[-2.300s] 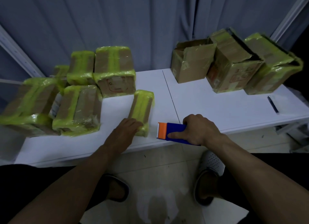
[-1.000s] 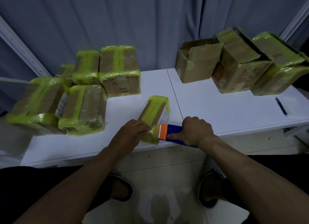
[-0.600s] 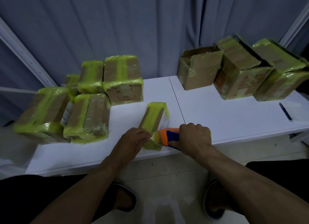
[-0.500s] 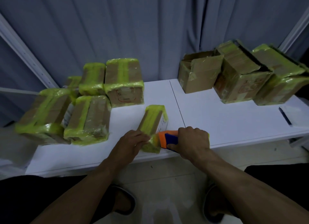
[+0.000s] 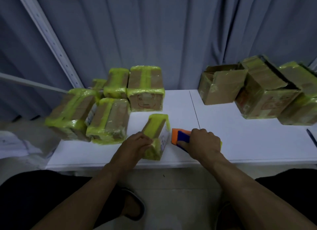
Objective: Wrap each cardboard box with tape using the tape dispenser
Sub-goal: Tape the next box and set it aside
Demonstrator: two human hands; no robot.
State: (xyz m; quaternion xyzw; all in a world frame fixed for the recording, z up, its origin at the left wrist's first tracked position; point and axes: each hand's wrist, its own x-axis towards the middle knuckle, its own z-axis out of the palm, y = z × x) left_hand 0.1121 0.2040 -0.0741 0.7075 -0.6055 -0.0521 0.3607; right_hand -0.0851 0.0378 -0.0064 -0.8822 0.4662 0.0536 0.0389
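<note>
A small cardboard box (image 5: 157, 128) wrapped in yellow-green tape lies near the front edge of the white table (image 5: 240, 137). My left hand (image 5: 137, 143) grips its near left end. My right hand (image 5: 203, 143) holds the blue and orange tape dispenser (image 5: 180, 137), whose orange end sits just right of the box, close to its white-labelled side. A bit of yellow-green tape roll shows behind my right hand.
Several taped boxes (image 5: 109, 119) are piled at the left of the table. At the back right stand an open-topped box (image 5: 221, 85) and two larger taped boxes (image 5: 264, 99). A dark pen-like thing (image 5: 311, 138) lies at the right edge. A grey curtain hangs behind.
The small box was turned and drawn toward the dispenser. My right hand brought the dispenser's orange end up beside the box. The camera tilted upward.
</note>
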